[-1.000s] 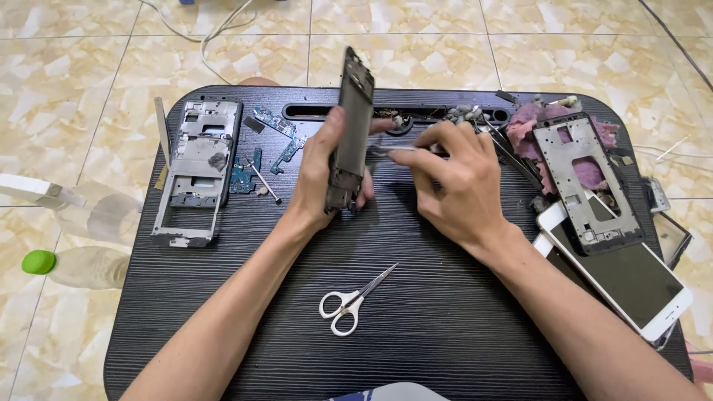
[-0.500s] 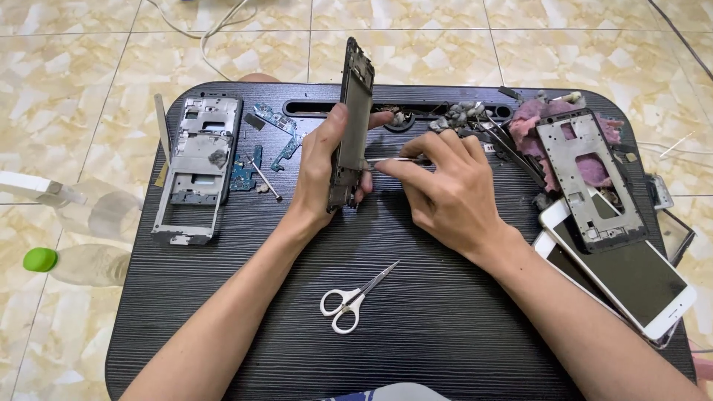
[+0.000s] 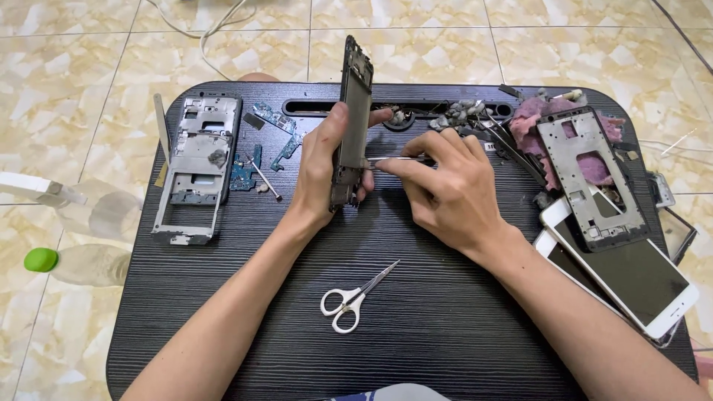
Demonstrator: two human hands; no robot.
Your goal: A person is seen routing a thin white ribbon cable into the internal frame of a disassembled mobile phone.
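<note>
My left hand [image 3: 321, 169] grips a dark phone frame [image 3: 353, 111] that stands on edge near the middle of the black lap table [image 3: 416, 327]. My right hand [image 3: 445, 189] pinches thin metal tweezers [image 3: 395, 159], whose tip touches the right side of the frame. The frame's lower end is partly hidden by my left fingers.
A silver phone chassis [image 3: 197, 167] and blue circuit boards [image 3: 275, 134] lie at the left. White-handled scissors [image 3: 353, 301] lie in front. Another metal frame [image 3: 590, 178], white phones [image 3: 631, 278] and loose small parts [image 3: 464, 115] crowd the right. A clear bottle with a green cap [image 3: 41, 259] lies on the tiled floor.
My right hand has shifted slightly left and brought the tweezers' tip against the upright frame. My left hand keeps holding the frame in nearly the same place.
</note>
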